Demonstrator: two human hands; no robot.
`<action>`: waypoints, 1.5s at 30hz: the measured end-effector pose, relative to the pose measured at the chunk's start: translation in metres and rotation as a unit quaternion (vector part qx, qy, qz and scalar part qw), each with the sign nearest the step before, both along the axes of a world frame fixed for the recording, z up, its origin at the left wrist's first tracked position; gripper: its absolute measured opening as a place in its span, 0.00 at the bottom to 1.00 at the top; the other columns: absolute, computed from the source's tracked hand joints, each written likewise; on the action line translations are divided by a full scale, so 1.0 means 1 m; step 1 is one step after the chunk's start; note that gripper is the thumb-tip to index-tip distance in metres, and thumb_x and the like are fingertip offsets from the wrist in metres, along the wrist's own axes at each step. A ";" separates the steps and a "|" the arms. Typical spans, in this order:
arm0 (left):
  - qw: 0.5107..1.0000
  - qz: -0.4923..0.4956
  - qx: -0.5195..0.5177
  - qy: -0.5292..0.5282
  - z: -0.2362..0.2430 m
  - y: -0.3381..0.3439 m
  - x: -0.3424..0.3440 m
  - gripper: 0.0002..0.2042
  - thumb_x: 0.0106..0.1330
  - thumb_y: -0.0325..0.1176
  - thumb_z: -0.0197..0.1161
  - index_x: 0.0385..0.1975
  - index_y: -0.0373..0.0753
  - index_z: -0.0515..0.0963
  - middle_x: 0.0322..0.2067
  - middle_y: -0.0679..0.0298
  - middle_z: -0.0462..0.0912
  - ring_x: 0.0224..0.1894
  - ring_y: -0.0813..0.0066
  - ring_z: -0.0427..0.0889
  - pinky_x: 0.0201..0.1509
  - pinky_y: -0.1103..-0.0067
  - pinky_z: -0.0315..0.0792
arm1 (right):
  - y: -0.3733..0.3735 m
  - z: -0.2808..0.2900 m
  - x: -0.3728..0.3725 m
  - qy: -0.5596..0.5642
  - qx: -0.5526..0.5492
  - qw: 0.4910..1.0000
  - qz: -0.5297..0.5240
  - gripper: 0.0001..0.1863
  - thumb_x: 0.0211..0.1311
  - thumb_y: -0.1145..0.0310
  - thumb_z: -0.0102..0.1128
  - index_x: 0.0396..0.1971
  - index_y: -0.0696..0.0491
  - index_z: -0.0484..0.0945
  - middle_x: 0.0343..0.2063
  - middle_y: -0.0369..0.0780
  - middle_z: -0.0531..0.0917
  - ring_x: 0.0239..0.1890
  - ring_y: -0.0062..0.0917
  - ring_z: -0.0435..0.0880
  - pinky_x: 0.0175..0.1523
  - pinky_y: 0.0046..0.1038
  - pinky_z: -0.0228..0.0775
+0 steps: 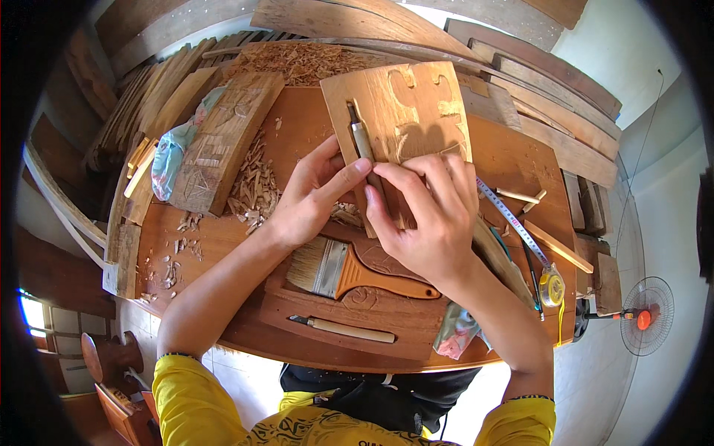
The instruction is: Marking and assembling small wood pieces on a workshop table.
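Observation:
A carved wooden board (424, 93), cut with curved recesses, is tilted up in front of me over the table. A chisel (361, 140) with a dark blade, metal ferrule and wooden handle lies along a narrow slot near its left side. My left hand (316, 186) grips the board's left edge, fingers partly hidden behind it and thumb at the chisel handle. My right hand (431, 212) reaches over the board's lower right, thumb and index finger closed around the handle's lower part. Below lie a wide flat paintbrush (387, 282) and a wooden-handled carving knife (353, 329) on another carved board (279, 308).
Wood shavings (256, 182) are scattered left, with a larger pile behind. A thick carved block (223, 149) leans beside a cloth bundle (172, 160). On the right lie a tape measure (551, 286), pencils and wood strips. Planks surround the table; a fan (645, 316) stands right.

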State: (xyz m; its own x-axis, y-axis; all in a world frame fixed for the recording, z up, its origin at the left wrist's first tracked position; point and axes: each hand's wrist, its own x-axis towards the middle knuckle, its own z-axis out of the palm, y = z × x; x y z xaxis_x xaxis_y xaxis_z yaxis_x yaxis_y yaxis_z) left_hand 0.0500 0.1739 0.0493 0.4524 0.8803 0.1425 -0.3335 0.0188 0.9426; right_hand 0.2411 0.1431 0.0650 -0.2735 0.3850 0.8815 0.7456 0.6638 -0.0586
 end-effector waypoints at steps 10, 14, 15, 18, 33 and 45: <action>0.999 0.042 0.024 0.007 -0.001 0.000 0.005 0.24 0.81 0.33 0.60 0.72 0.34 0.64 0.56 0.56 0.83 0.53 0.72 0.84 0.56 0.72 0.81 | -0.006 0.006 0.005 0.074 -0.156 0.985 0.008 0.09 0.50 0.76 0.79 0.28 0.53 0.84 0.22 0.34 0.78 0.24 0.28 0.79 0.32 0.32 0.71; 0.999 0.043 0.004 0.001 -0.001 -0.001 0.004 0.25 0.81 0.32 0.60 0.72 0.34 0.63 0.56 0.55 0.83 0.52 0.71 0.85 0.56 0.72 0.81 | -0.004 0.006 0.003 0.097 -0.185 0.978 0.018 0.09 0.53 0.71 0.77 0.26 0.52 0.81 0.26 0.36 0.78 0.29 0.35 0.81 0.34 0.36 0.72; 0.999 0.054 -0.008 -0.001 -0.001 -0.001 0.004 0.25 0.81 0.32 0.61 0.72 0.34 0.63 0.56 0.55 0.83 0.53 0.70 0.85 0.57 0.73 0.81 | -0.003 0.006 0.003 0.095 -0.157 0.983 0.025 0.10 0.53 0.70 0.78 0.26 0.52 0.81 0.25 0.36 0.78 0.29 0.35 0.81 0.34 0.36 0.73; 0.998 0.066 -0.016 0.010 -0.001 0.000 0.001 0.25 0.80 0.32 0.62 0.72 0.34 0.63 0.57 0.55 0.83 0.56 0.69 0.85 0.58 0.72 0.80 | -0.001 0.008 0.005 0.077 -0.131 0.988 0.033 0.10 0.53 0.69 0.79 0.27 0.51 0.82 0.25 0.36 0.79 0.29 0.34 0.82 0.34 0.36 0.74; 0.998 0.063 0.004 -0.001 0.002 -0.001 0.002 0.28 0.79 0.32 0.64 0.73 0.36 0.61 0.60 0.55 0.80 0.62 0.67 0.81 0.61 0.68 0.81 | -0.005 0.013 0.003 0.118 -0.218 0.969 0.014 0.07 0.60 0.66 0.75 0.33 0.49 0.83 0.24 0.34 0.84 0.22 0.32 0.86 0.26 0.34 0.76; 0.997 0.073 0.015 0.004 0.001 -0.002 0.005 0.27 0.78 0.30 0.64 0.72 0.38 0.62 0.57 0.56 0.81 0.58 0.67 0.84 0.57 0.69 0.83 | -0.005 0.008 0.007 0.023 -0.139 0.990 -0.011 0.06 0.60 0.68 0.73 0.32 0.49 0.83 0.28 0.34 0.83 0.20 0.32 0.84 0.24 0.33 0.75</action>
State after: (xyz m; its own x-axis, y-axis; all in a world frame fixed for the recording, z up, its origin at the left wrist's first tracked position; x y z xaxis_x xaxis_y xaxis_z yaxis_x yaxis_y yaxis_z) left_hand 0.0546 0.1720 0.0506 0.3209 0.9322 0.1673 -0.3236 -0.0581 0.9444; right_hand 0.2479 0.1380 0.0734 -0.2237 0.6200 0.7520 0.7525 0.6002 -0.2711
